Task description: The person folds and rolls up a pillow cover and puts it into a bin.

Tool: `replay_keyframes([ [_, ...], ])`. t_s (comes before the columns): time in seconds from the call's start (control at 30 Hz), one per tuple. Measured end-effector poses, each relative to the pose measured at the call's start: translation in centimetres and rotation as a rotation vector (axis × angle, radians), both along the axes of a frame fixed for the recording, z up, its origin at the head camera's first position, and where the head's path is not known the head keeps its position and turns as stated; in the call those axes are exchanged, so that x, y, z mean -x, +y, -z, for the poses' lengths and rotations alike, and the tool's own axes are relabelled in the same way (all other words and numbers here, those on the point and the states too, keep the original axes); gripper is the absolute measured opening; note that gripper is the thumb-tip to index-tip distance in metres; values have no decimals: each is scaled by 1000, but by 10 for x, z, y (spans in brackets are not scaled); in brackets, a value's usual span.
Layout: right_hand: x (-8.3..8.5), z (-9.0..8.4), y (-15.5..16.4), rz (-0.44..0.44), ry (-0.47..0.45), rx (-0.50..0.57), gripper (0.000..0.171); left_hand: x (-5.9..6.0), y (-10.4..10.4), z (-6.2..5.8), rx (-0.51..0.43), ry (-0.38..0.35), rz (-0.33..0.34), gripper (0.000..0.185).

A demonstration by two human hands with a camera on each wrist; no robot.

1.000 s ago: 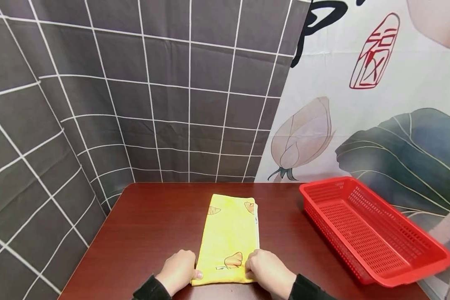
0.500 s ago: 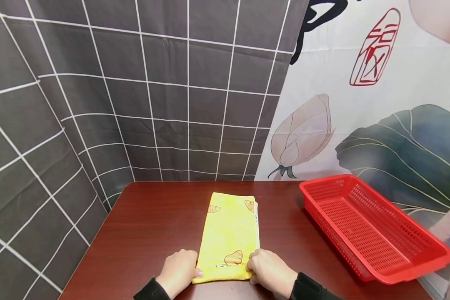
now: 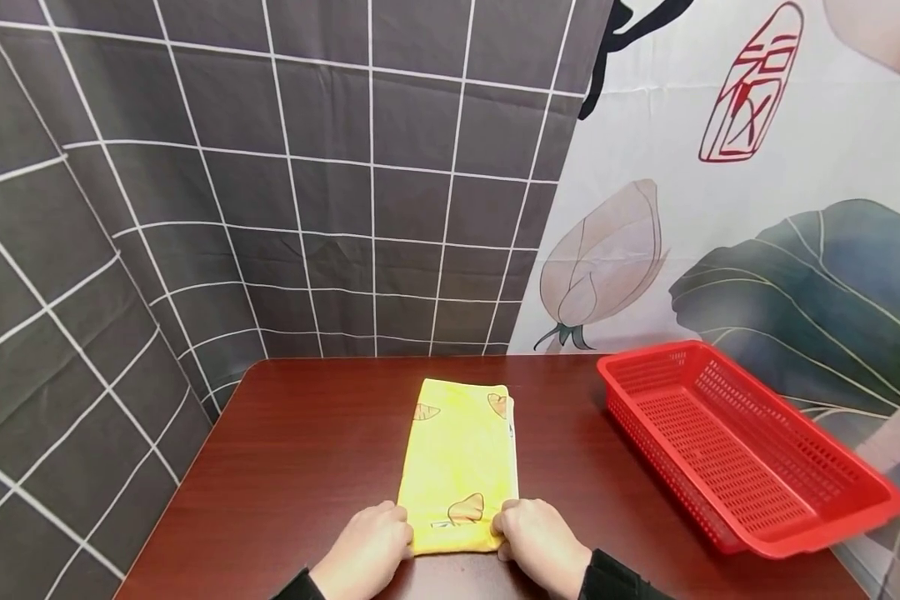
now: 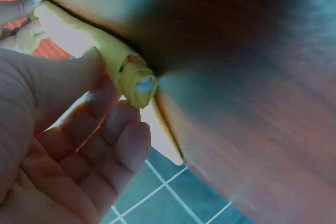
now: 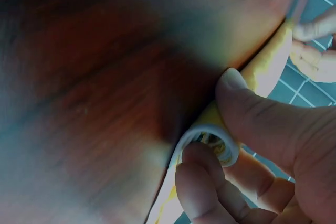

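Yellow cloth (image 3: 457,450) is lying on the surface (image 3: 330,450) left of the red basket (image 3: 727,458), while the right hand (image 3: 542,537), nearer the basket, is pinching one end of its rolled edge and the left hand (image 3: 366,548), farther from the basket, is gripping the other end between thumb and fingers.

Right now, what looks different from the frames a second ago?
In the head view, the left hand has shifted slightly rightward, hiding the near-left corner of the yellow cloth, its thumb no longer showing. The right hand still grips the near-right corner; the red basket stays at the right.
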State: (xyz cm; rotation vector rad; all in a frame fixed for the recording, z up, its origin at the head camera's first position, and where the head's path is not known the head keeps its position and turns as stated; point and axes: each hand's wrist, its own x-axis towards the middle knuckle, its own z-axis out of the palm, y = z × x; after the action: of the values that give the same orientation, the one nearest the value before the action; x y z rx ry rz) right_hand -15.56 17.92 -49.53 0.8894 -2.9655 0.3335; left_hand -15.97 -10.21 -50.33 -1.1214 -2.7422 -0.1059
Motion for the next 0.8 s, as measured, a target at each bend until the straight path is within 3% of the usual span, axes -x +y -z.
replay_keyframes([
  [0.13,-2,1,-1,21,47,20,23,2,-8,1,-57,-121,5,35],
  [0.27,-6,3,-2,23,84,20,28,6,-15,5,-63,-111,42,34],
  [0.37,-8,4,-2,22,88,24,30,9,-17,7,-50,-54,75,31],
  [0.53,-8,4,-2,19,110,26,32,11,-16,12,-23,159,146,21],
  [0.6,-8,4,-2,23,93,24,31,13,-15,14,-40,195,151,21],
  [0.67,-10,4,-2,30,68,22,30,18,-14,16,-62,161,137,25],
  [0.8,-13,6,-2,40,55,0,28,30,-10,15,-70,-14,90,35],
])
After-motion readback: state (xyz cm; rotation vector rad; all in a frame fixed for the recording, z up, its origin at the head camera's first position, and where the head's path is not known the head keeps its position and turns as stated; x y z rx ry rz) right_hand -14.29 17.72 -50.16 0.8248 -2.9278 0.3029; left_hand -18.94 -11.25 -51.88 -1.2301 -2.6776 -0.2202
